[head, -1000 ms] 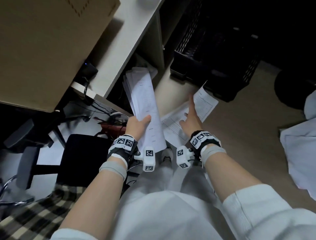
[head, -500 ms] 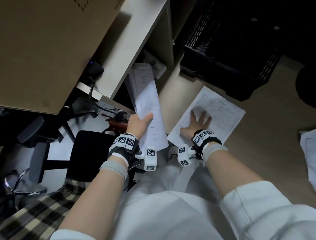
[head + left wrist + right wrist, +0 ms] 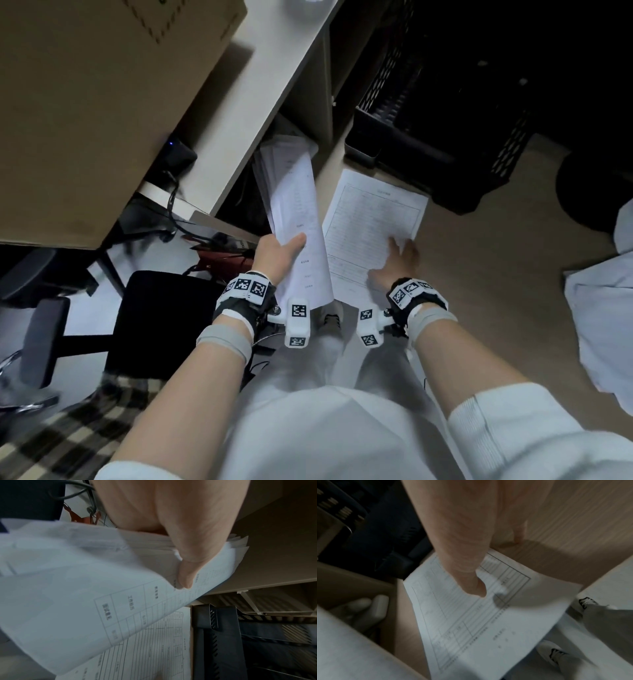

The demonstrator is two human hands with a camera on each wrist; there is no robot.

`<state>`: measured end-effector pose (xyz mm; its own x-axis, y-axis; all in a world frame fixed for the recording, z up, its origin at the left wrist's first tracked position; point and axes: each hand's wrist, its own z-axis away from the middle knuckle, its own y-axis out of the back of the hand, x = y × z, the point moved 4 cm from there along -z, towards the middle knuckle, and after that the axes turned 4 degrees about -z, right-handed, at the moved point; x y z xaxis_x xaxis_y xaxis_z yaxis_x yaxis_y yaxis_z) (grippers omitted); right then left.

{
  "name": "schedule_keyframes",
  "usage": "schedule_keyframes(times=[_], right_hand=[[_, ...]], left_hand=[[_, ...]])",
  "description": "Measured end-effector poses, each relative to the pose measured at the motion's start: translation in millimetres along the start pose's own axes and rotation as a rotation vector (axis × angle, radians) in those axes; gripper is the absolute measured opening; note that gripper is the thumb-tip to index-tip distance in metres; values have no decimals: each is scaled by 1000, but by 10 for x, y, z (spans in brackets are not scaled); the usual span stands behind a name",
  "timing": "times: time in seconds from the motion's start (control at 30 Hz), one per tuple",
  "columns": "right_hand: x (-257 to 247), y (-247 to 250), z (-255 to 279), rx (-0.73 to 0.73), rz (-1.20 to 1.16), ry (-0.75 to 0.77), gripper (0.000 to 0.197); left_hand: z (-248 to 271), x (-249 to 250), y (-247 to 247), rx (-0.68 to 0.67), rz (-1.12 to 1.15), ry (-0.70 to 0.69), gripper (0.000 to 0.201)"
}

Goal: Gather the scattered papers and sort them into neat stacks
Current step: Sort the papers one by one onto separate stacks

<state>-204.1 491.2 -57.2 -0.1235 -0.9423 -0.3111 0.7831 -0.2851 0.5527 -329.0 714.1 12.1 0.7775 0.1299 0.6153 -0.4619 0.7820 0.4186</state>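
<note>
Left hand [image 3: 279, 255] grips paper stack [image 3: 298, 219] by its near end, thumb on top; long axis runs near-to-far, far end under the surface edge [image 3: 260, 92]. Right hand [image 3: 399, 262], fingers spread flat, presses single sheet [image 3: 373, 222] on floor [image 3: 479, 274], long axis near-to-far, tilted slightly right, beside black crate [image 3: 445, 113].

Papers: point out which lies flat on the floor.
The single sheet under the right hand; the stack is held up by the left hand.
</note>
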Motion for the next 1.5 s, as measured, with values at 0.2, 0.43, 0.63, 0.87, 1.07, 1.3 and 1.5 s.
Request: schedule_keyframes(times=[0.2,0.43,0.63,0.87,1.07,1.3,1.5], right_hand=[[-315,-262,-11,-109,14,-48,108],[-537,-271,-1,-129,-37,-43,105],[-425,-16,71,68,-343,55,92],[-542,528,616,-117,-833,329,49],[-179,893,939,-47,-761,389,69],[167,1098,1296,-109,-664,394,96],[438,1127,1328,-124,-653,405,107]], left_hand=[[-9,-95,72,1,30,36,25],[-13,-113,210,6,21,13,12],[81,109,50,-68,6,-38,26],[347,438,-461,-267,-51,-154,50],[741,682,-874,-462,30,-161,47],[1113,800,-1223,-505,109,-175,44],[1347,785,-1433,-540,82,-241,33]])
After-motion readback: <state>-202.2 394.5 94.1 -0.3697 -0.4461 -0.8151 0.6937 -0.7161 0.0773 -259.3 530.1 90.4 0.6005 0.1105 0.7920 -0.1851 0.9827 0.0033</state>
